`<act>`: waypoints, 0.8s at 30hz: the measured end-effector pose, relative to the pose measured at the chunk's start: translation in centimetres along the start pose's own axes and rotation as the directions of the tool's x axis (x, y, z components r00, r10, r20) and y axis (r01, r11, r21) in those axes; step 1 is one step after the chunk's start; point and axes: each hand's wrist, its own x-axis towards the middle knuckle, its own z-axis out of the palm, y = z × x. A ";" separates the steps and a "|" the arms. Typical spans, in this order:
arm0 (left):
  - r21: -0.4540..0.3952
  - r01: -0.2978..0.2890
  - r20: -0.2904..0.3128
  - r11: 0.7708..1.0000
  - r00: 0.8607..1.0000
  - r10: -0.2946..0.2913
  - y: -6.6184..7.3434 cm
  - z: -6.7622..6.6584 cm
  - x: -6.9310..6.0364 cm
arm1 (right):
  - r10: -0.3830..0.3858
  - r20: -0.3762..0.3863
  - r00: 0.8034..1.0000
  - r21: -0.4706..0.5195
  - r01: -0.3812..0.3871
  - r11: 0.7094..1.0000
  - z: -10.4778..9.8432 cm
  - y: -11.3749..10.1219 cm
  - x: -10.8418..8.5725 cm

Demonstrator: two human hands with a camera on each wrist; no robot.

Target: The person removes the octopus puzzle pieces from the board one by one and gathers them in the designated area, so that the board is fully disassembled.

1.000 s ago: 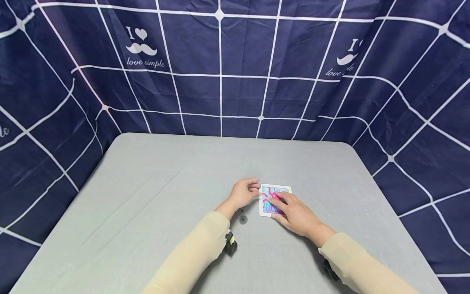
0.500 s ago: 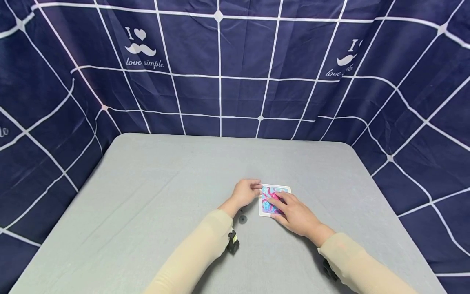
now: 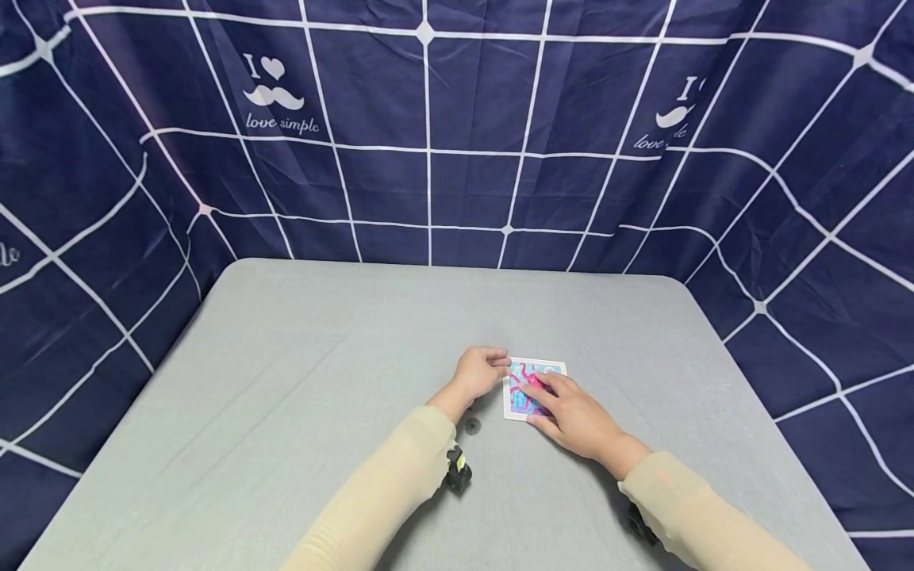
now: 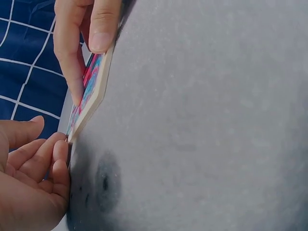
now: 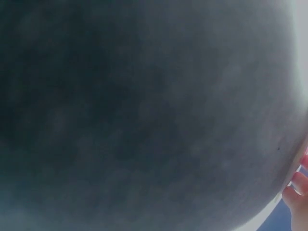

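A thin square board (image 3: 520, 403) with a white border and a pink-and-blue picture lies flat on the table. Its pale, wood-coloured side (image 4: 98, 94) shows in the left wrist view. My right hand (image 3: 581, 418) rests over its right part, one fingertip on the picture and the thumb at the near edge; the hand covers part of the picture. My left hand (image 3: 477, 374) is at the left edge, its loosely bent fingertips touching the board's border near a corner. In the right wrist view, only a few fingertips (image 5: 299, 185) appear at the lower right; whose they are is unclear.
The grey table (image 3: 300, 381) has rounded far corners. A dark round spot (image 3: 473, 427) marks its surface just left of the board. Dark blue cloth (image 3: 371, 95) with a white grid hangs behind and along both sides. Each sleeve end carries a black wrist device (image 3: 458, 469).
My left hand has shifted slightly right, its fingertips coming against the board's left edge, and the left forearm moved right with it. The right hand and the board look almost unchanged.
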 end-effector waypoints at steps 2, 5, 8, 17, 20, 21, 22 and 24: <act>-0.026 0.004 -0.005 1.000 1.000 -0.005 0.0 0.0 0.0 | -0.002 -0.001 1.000 -0.002 0.002 1.000 0.0 0.0 0.0; -0.056 0.013 -0.009 0.998 1.000 -0.013 -0.1 0.0 -0.1 | -0.001 0.003 1.000 -0.007 0.001 1.000 0.0 0.0 0.0; -0.079 0.023 -0.012 0.997 1.000 -0.024 -0.2 0.1 -0.1 | 0.000 0.004 1.000 -0.009 0.000 1.000 0.0 0.0 0.0; -0.218 0.067 0.005 0.974 0.998 -0.068 -0.5 0.4 0.0 | -0.007 -0.002 1.000 -0.010 0.007 1.000 0.2 0.1 -0.1; -0.252 0.088 0.003 0.964 0.996 -0.091 -0.4 0.4 0.1 | -0.012 -0.012 1.000 -0.007 0.012 1.000 0.2 0.1 -0.1; -0.259 0.094 0.001 0.961 0.995 -0.097 -0.4 0.4 0.1 | -0.016 -0.016 1.000 -0.008 0.016 1.000 0.2 0.1 -0.1; -0.267 0.097 -0.002 0.959 0.995 -0.101 -0.4 0.4 0.1 | -0.017 -0.019 1.000 -0.007 0.017 1.000 0.2 0.1 -0.1; -0.283 0.102 -0.006 0.954 0.994 -0.108 -0.3 0.4 0.2 | -0.019 -0.022 1.000 -0.003 0.019 1.000 0.2 0.1 -0.1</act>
